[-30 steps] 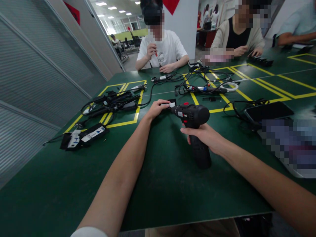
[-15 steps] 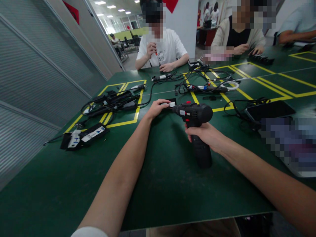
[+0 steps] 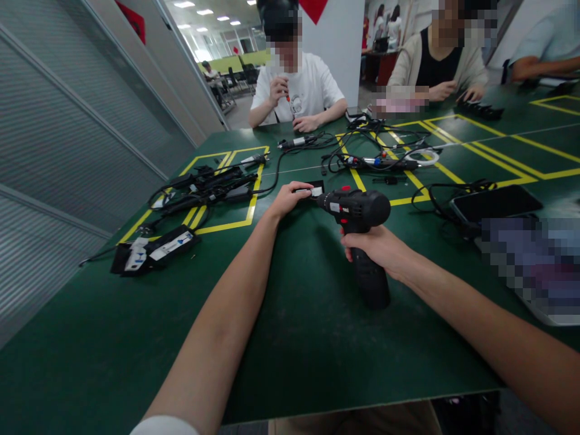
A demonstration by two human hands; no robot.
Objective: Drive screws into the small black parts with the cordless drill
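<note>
My right hand (image 3: 376, 244) is wrapped around the grip of a black cordless drill (image 3: 362, 208) with red buttons. The drill points left and away from me, its chuck close to a small black-and-white piece (image 3: 317, 191) on the green table. My left hand (image 3: 287, 198) presses or pinches that piece from the left, its fingertips on the white part. The drill's front end hides where any bit meets the piece, so contact cannot be made out.
Bundled black tools and cables (image 3: 212, 190) lie at left, above a black case with white labels (image 3: 172, 244). More cables and a pen-shaped tool (image 3: 380, 162) lie ahead. A phone (image 3: 496, 202) is at right. A person in a white shirt (image 3: 312, 78) sits opposite; others sit further right.
</note>
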